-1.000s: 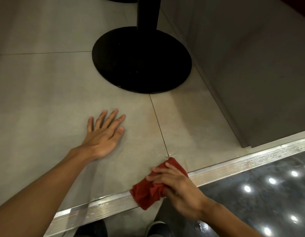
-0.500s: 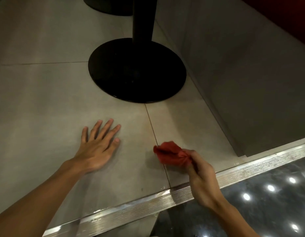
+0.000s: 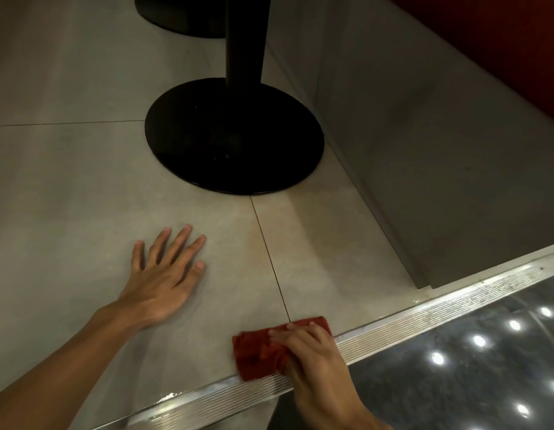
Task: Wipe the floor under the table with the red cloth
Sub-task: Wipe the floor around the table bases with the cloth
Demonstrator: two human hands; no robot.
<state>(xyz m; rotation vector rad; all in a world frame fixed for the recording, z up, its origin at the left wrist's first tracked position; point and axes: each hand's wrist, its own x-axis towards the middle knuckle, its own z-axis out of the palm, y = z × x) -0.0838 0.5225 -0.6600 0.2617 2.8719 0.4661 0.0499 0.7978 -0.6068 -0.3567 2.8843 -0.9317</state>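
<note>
Matt grey floor tiles [image 3: 67, 187], crumpled red cloth [image 3: 257, 352], ribbed shiny metal strip [image 3: 424, 318], glossy dark floor [image 3: 455, 383]

**Views held:** one, your head camera, wide-angle.

**Station:** on your head, low over the tiled floor [image 3: 67, 197]. Your forearms enter from the bottom edge.

**Facing:** forward and steeply down.

**Near field:** your left hand [image 3: 164, 283] sits left of centre. Your right hand [image 3: 313, 358] and the red cloth [image 3: 257, 352] are at bottom centre, both close to the lens.

**Middle field:** the round black table base [image 3: 232, 141] is near centre, and its post [image 3: 243, 41] runs out of the top edge.

**Far field:** a second base [image 3: 176, 17] is cut by the top edge.

**Right side:** a grey wall panel [image 3: 424, 150].

**Lower right:** a ribbed metal strip [image 3: 424, 315] crosses diagonally, with dark glossy flooring [image 3: 471, 367] on your side of it.
</note>
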